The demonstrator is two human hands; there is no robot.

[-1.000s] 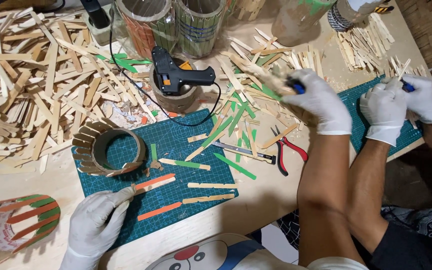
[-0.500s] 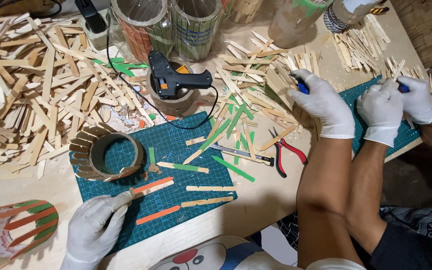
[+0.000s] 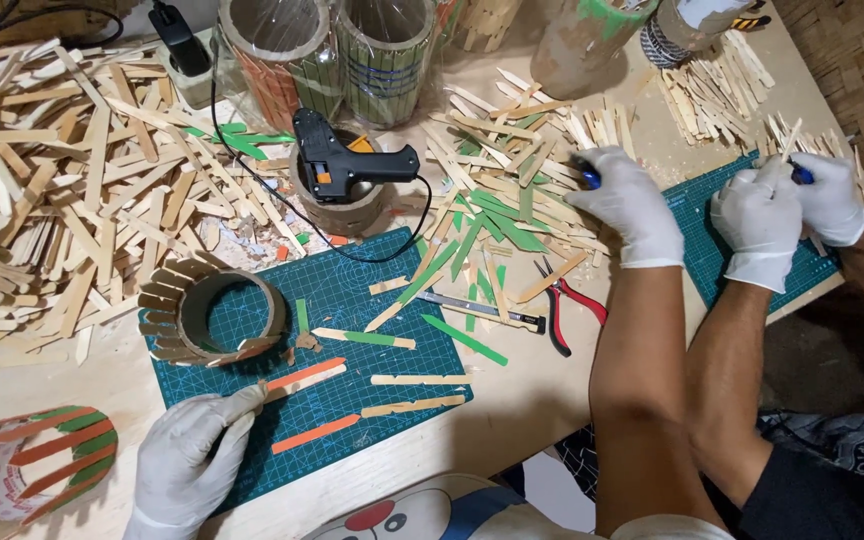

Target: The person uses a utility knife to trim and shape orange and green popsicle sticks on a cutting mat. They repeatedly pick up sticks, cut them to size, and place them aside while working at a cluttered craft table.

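Down at the lower left of the frame, the white-gloved left hand (image 3: pixel 187 462) is seen with its fingers (image 3: pixel 237 405) pinched shut on the near end of an orange-painted craft stick (image 3: pixel 304 377). That stick is laid flat on the green cutting mat (image 3: pixel 352 290), just below a cardboard ring (image 3: pixel 214 315) that's been clad with wooden sticks round the outside. More sticks are scattered on the same mat: a green-banded stick (image 3: pixel 364 338), two plain sticks (image 3: pixel 417 380) and another all-orange stick (image 3: pixel 315 434).

Up in the middle right, the right hand (image 3: pixel 640 208), gloved too, is curled tightly round a blue-handled tool (image 3: pixel 585 177); only the blue end can be made out, so what kind of tool it is can't be told. It's resting on a heap of plain and green sticks (image 3: pixel 497 200).

A black glue gun (image 3: pixel 344 165) is parked on a tape roll at centre top, with its cord trailing over the mat. Red-handled pliers (image 3: pixel 567 305) and a craft knife (image 3: pixel 482 310) are lying on the tabletop (image 3: pixel 532 400) between the mat and the right arm. A big pile of bare sticks (image 3: pixel 52 200) fills the left side, and a tape roll with orange and green sticks (image 3: pixel 37 465) is tucked in the bottom left corner.

At the far right, a co-worker's two gloved hands (image 3: pixel 792 210) are bunched together over a second green mat (image 3: pixel 702 215).
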